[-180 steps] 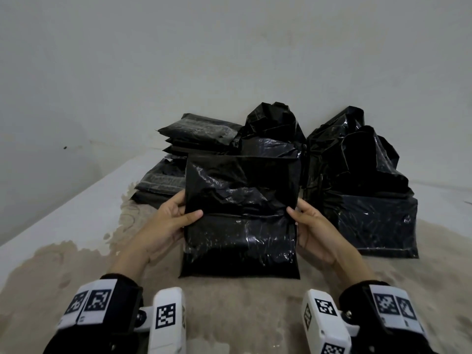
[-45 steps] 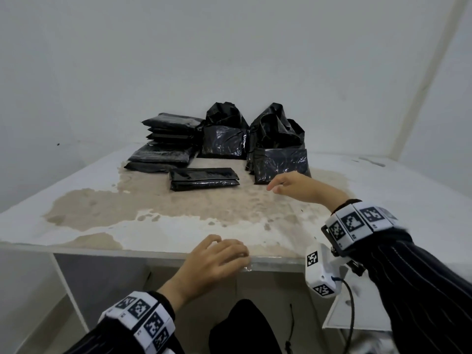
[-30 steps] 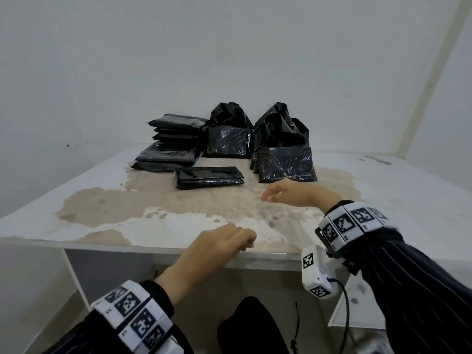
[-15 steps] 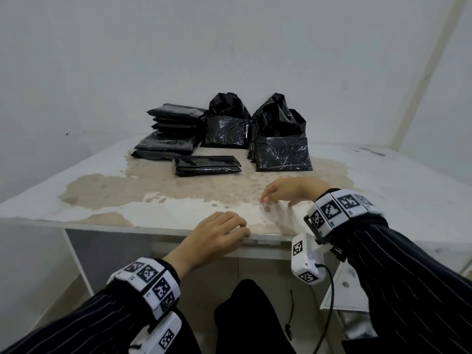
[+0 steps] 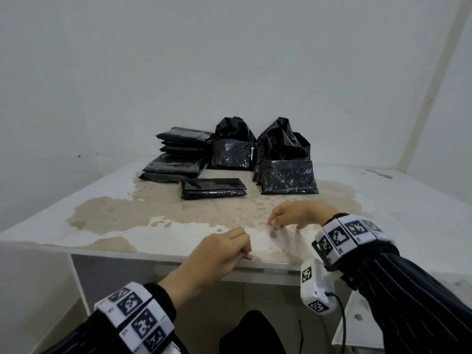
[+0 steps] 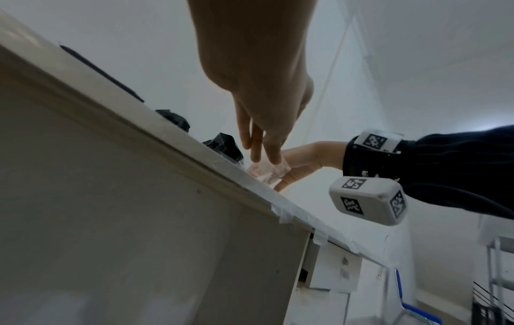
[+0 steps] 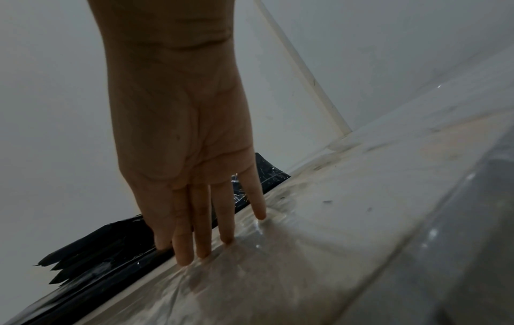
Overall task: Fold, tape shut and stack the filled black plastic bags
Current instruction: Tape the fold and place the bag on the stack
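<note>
A folded black bag [image 5: 213,188] lies flat at mid-table. Behind it on the left is a stack of flat taped bags [image 5: 178,157]; two upright unfolded bags [image 5: 288,172] [image 5: 231,149] stand to the right. My left hand [image 5: 246,252] is at the table's near edge and pinches the end of a clear tape strip [image 6: 268,172] stuck there. Just beyond it, my right hand [image 5: 283,222] presses straight fingertips [image 7: 205,248] down on clear tape [image 7: 278,252] lying on the tabletop.
The white table [image 5: 76,241] has a large worn brown patch; its near edge carries several clear tape strips [image 6: 319,233]. A white cabinet [image 6: 333,274] stands under the table to the right. White walls close the back and the right.
My right hand has drawn back from near the bags to the front of the table and now presses on the tape. My left hand has stayed at the edge, fingers closing on the tape end.
</note>
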